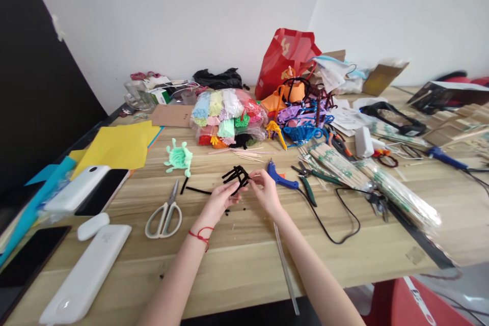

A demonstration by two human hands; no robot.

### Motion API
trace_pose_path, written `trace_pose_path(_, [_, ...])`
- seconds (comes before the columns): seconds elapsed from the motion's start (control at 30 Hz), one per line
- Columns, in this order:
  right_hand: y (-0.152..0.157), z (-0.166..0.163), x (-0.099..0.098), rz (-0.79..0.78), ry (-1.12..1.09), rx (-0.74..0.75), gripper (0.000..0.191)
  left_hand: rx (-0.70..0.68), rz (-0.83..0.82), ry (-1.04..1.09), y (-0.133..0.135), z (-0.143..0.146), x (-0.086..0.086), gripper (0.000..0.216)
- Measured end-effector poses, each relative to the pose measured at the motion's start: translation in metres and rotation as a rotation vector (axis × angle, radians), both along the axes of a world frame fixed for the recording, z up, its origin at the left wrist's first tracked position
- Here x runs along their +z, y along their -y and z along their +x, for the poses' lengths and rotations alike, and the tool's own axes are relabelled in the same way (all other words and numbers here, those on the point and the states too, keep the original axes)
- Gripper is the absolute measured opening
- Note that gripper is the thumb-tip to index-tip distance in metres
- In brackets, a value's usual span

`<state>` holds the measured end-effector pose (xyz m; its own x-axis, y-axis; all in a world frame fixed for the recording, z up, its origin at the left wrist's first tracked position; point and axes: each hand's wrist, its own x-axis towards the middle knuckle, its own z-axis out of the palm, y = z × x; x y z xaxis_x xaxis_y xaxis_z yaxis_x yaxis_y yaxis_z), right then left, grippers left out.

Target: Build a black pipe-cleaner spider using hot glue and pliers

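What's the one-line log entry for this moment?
left hand: holds black pipe-cleaner piece | right hand: pinches same piece | scissors: flat, left of hands | blue glue gun: right of hands

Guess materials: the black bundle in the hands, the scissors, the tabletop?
Black fuzzy stick bundle, pinched by left hand and right hand: likely chenille pipe cleaners, matte, furry, kinked.
White-handled scissors: dull grey metal blades; smooth handles, probably plastic.
Pale wooden table: plank-like grain, satin sheen; solid wood or laminate, cannot tell.
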<state>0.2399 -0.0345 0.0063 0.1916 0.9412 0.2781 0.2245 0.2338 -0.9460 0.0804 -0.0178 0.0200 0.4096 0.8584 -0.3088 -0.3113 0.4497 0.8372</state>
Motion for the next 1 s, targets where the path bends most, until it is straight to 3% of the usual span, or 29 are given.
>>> trace_pose_path(0.17, [-0.004, 0.010, 0.001, 0.040, 0.036, 0.064, 0.015, -0.027, -0.041, 0.038, -0.001, 0.002, -0.011, 0.026])
trace_pose_path(0.27, [-0.006, 0.032, 0.003, 0.087, 0.233, 0.000, 0.024, 0.006, -0.062, 0.071, -0.001, 0.004, -0.018, 0.023])
trace_pose_path(0.4, [-0.003, 0.074, -0.001, -0.049, 0.631, -0.209, 0.054, 0.065, -0.101, 0.113, -0.001, 0.005, -0.019, 0.022])
trace_pose_path(0.5, [0.002, 0.092, -0.008, -0.167, 0.830, -0.171, 0.067, 0.103, -0.108, 0.142, -0.002, 0.005, -0.017, 0.023])
trace_pose_path(0.63, [0.001, 0.092, -0.013, -0.152, 0.902, -0.160, 0.066, 0.134, -0.097, 0.166, -0.003, 0.006, -0.014, 0.023])
trace_pose_path(0.8, [-0.003, 0.083, -0.001, -0.031, 0.686, -0.214, 0.057, 0.164, -0.041, 0.179, -0.004, 0.006, -0.012, 0.024])
trace_pose_path(1.0, [0.003, 0.059, 0.025, 0.118, -0.104, -0.198, 0.056, 0.210, -0.007, 0.183, -0.006, 0.005, -0.013, 0.030])
